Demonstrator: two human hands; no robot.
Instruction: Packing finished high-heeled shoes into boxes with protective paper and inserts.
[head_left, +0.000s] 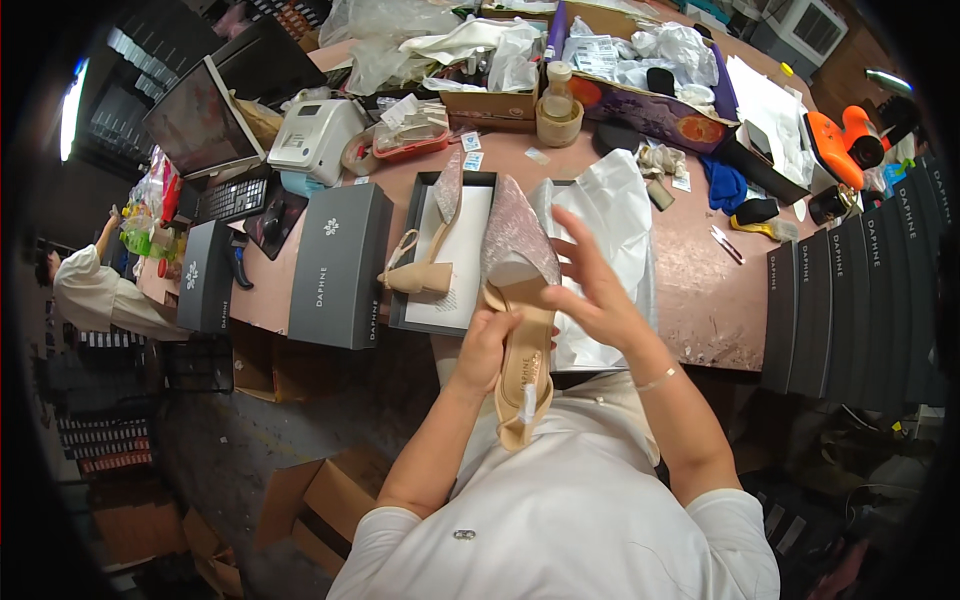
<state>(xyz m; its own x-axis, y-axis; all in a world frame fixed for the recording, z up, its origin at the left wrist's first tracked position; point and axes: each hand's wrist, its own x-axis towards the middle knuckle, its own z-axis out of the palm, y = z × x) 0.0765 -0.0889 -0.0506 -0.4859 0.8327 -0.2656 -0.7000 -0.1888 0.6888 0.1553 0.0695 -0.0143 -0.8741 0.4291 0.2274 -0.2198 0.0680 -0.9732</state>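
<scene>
My left hand (485,347) is closed around the middle of a slingback shoe (520,245), thumb on the beige insole. The shoe has a pointed, sparkly pink toe that points away from me, and its strap end hangs near my shirt. Beside the toe, my right hand (592,288) has its fingers spread, slightly blurred; whether its fingertips touch the shoe I cannot tell. The matching shoe (425,274) lies on its side, block heel showing, in a grey box part (410,318) lined with white. White tissue paper (605,215) spills over another grey box part under my right hand.
Closed grey shoeboxes (340,265) stand at left, and several more line up (835,300) at right. Behind are a label printer (315,135), a keyboard (232,198), a glue bottle (558,95), an orange tool (835,150) and tweezers (727,245). Another person (110,290) is at far left.
</scene>
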